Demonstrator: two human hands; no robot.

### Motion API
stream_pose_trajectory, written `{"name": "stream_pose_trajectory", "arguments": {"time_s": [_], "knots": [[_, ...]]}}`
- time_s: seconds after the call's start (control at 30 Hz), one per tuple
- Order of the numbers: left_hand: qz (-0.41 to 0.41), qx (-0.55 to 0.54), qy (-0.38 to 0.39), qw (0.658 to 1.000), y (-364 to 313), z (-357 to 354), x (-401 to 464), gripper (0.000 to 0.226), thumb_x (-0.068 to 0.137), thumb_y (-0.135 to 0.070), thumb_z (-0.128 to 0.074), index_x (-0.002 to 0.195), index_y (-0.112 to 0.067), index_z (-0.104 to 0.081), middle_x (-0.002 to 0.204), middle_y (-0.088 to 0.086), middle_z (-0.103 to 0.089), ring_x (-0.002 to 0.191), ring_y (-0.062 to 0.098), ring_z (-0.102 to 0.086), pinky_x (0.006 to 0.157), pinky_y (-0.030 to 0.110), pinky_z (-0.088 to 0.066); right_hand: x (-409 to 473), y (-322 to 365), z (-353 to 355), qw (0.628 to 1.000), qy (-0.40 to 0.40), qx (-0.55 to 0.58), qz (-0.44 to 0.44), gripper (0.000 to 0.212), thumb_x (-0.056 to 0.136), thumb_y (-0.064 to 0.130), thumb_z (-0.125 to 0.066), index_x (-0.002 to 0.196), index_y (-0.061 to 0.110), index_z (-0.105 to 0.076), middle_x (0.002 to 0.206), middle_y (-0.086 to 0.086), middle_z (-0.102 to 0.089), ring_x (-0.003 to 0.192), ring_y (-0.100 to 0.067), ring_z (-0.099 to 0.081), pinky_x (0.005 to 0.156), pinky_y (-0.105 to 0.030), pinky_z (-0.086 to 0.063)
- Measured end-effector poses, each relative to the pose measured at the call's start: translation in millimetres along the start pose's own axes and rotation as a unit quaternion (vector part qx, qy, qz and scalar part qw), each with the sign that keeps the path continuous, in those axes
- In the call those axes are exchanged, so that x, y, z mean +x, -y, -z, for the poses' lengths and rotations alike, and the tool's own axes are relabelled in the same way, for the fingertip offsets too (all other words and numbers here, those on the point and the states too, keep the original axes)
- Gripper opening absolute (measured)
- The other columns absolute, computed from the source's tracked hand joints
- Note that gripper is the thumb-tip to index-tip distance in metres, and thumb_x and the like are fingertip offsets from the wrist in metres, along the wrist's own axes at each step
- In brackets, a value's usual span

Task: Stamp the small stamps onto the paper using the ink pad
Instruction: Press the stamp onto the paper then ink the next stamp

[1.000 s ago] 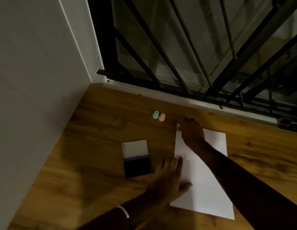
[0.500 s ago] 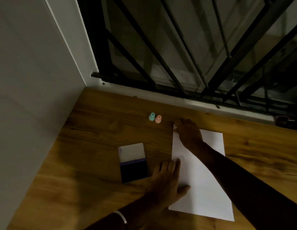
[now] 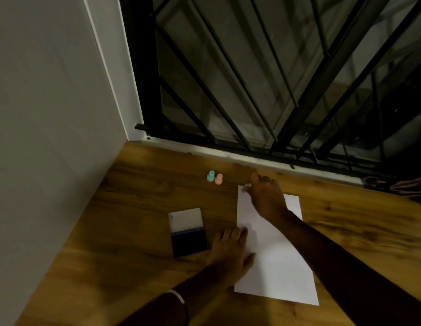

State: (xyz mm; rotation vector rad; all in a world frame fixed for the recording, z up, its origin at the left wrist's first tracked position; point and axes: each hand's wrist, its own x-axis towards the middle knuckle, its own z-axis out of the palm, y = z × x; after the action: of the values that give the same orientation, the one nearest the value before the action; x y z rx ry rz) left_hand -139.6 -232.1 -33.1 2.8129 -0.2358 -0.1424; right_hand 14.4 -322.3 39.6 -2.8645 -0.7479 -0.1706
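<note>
On a wooden desk (image 3: 134, 208) below a barred window, I see the left hand (image 3: 230, 252) pressed flat, fingers spread, on the near-left edge of the paper (image 3: 275, 262); the right hand (image 3: 266, 196) sits over the paper's far-left corner, fingers pinched narrow, though whether they hold a stamp I cannot tell; a faint purple mark (image 3: 243, 190) shows beside them; the open ink pad (image 3: 189, 231) lies left of the sheet; a teal stamp (image 3: 210, 176) and a pink stamp (image 3: 218, 179) stand touching beyond it; stamping looks under way, and the next move calls for re-inking or choosing another stamp.

paper (image 3: 275, 255) white | stamps: teal (image 3: 210, 176), pink (image 3: 218, 179) | pad (image 3: 189, 242) prob. dk purple
</note>
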Motion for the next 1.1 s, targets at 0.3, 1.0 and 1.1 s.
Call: {"name": "stream_pose_trajectory", "arguments": {"time_s": [0.3,1.0,1.1], "knots": [[0.156,-0.34,-0.057,0.926,22,40,-13,0.032,0.102,-0.024,-0.04,0.13,-0.015,-0.051,0.131,0.006,-0.058,0.123,0.02,-0.052,0.1,0.018,-0.034,-54,53,6,1.0,0.018,0.014,0.013,0.032,0.087,0.014,-0.063,0.113,0.016,-0.045,0.11,-0.012,-0.068,0.102,-0.032,-0.063,0.089,-0.045,-0.047],[0.323,-0.837,-0.034,0.441,49,69,-20,0.054,0.094,-0.051,-0.045,0.128,-0.011,-0.056,0.129,0.014,-0.061,0.118,0.03,-0.056,0.085,0.039,-0.051,-92,109,-14,0.99,-0.012,0.065,0.127,0.021,0.085,0.016,-0.068,0.104,0.011,-0.061,0.1,-0.009,-0.072,0.093,-0.026,-0.067,0.087,-0.035,-0.052],[0.315,-0.843,-0.03,0.434,50,69,-20,0.056,0.094,-0.053,-0.045,0.134,-0.015,-0.051,0.136,0.011,-0.055,0.125,0.028,-0.051,0.104,0.044,-0.043,-93,114,-15,0.989,0.003,0.067,0.13,0.024,0.086,0.017,-0.068,0.108,0.009,-0.063,0.104,-0.011,-0.072,0.096,-0.027,-0.067,0.09,-0.038,-0.053]]}}
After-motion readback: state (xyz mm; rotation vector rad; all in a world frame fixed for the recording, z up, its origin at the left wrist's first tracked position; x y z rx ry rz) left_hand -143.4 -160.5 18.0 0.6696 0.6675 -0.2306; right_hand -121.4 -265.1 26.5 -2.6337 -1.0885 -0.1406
